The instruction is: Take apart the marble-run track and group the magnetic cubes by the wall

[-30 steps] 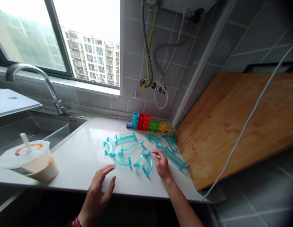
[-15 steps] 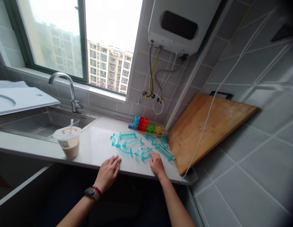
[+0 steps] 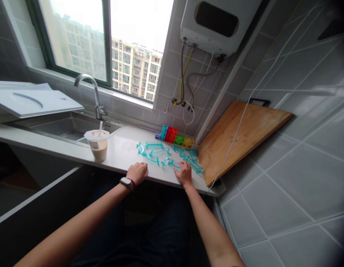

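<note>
Found teal curved piece (image 3: 172, 163) at ten o'clock from right hand (image 3: 184, 173), unable to tell fingers' hold, with left hand (image 3: 137, 173) curled together; could knock straight piece (image 3: 195, 166) at two o'clock by sweeping sideways.

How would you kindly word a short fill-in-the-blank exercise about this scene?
Translucent turquoise track pieces lie on the white ____.
The hand nearer the wooden cutting board is the person's ____.
The rightmost toy block is ____.
A ____ sticks up from the plastic cup.

Missing words: countertop; right; yellow; straw.
</note>
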Demonstrator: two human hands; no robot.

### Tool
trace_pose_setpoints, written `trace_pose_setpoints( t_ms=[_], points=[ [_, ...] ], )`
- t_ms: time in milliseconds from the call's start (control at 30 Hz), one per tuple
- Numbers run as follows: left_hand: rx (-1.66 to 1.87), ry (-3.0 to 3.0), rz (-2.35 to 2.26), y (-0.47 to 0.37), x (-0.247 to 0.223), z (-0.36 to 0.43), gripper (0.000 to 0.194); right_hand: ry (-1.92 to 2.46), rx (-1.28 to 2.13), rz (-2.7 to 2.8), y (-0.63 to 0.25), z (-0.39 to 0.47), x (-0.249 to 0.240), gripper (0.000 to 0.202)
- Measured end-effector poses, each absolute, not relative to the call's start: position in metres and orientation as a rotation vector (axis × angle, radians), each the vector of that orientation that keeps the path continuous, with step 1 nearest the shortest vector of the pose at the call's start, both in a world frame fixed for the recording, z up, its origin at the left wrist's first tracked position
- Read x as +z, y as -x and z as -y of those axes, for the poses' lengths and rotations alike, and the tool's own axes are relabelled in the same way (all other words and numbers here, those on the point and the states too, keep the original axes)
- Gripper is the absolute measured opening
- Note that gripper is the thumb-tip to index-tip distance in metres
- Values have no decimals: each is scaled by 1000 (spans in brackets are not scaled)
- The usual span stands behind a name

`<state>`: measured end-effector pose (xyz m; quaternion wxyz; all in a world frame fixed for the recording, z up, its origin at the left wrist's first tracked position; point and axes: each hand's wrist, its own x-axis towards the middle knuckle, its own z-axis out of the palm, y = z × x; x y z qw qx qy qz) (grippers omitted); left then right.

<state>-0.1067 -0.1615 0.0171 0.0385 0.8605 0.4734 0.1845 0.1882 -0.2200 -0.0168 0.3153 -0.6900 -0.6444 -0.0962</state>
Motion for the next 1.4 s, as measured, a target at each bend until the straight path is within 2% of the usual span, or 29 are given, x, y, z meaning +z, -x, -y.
trace_pose_setpoints(
  t_ms=[100, 333, 567, 667, 867, 1067, 1200, 1400],
  points=[
    [575, -2656, -1355, 106, 29, 136, 31, 1809, -222, 1687, -188, 216, -19, 35],
    [629, -2763, -1030, 89, 29, 92, 52, 1815, -173, 1620, -191, 211, -20, 39],
    [709, -2703, -981, 83, 17, 75, 47, 1747, -62, 1470, -197, 209, -20, 35],
    [749, -2621, -980, 86, 19, 68, 48, 1692, 16, 1347, -203, 206, -21, 40],
    [862, -2388, -940, 84, 32, 62, 50, 1595, 188, 1060, -215, 206, -22, 52],
    [1120, -1802, -860, 79, 44, 71, 72, 1452, 300, 937, -215, 206, -19, 46],
    [1154, -1478, -805, 75, 50, 88, 66, 1407, 345, 900, -213, 207, -19, 41],
    [1151, -1309, -801, 67, 62, 116, 64, 1379, 414, 915, -210, 214, -13, 37]
  ],
)
